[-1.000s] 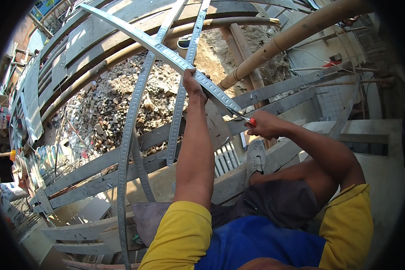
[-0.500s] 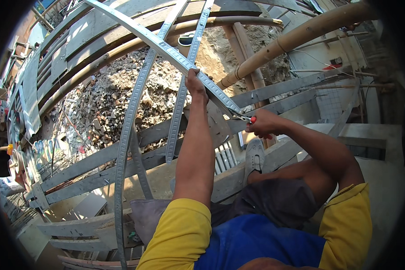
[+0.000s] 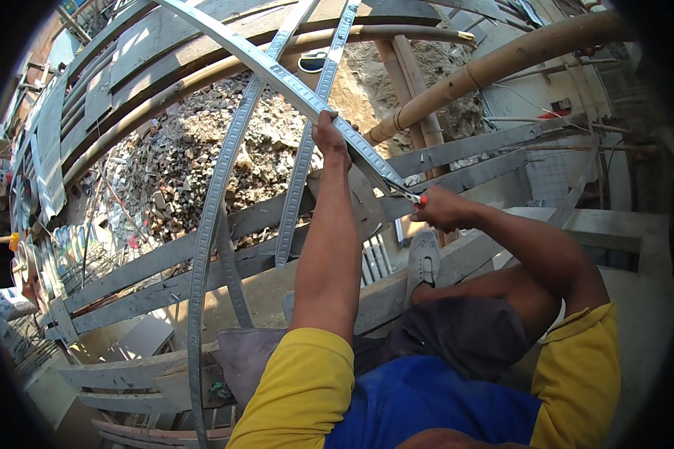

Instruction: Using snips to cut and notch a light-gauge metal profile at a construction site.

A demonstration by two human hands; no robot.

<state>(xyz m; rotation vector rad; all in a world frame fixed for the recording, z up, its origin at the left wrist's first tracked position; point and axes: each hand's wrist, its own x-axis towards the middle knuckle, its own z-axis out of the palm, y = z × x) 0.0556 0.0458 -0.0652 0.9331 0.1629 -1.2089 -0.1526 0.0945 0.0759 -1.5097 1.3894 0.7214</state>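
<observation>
My left hand [image 3: 329, 138] is closed around a long light-steel channel [image 3: 240, 49], which slants from the upper left down to near my right hand. In my right hand [image 3: 445, 209] is a pair of red-handled metal snips [image 3: 421, 200]. Their jaws are at the channel's near end, and my fingers hide most of the handles. Two more metal strips with stamped ribs lie under the channel: a long curved one [image 3: 221, 172] on the left and a shorter one [image 3: 299, 165] closer to my left forearm.
Grey planks [image 3: 157, 277] cross in front of me, with a rubble heap [image 3: 180, 157] beyond and below. A thick bamboo pole [image 3: 494, 67] slants across the upper right. Another bamboo pole [image 3: 180, 93] curves along the far side. My shoe [image 3: 424, 262] rests beside a beam.
The snips' handles look squeezed closer together; the lower red handle no longer shows below my right hand. The channel and my left hand have barely shifted in view.
</observation>
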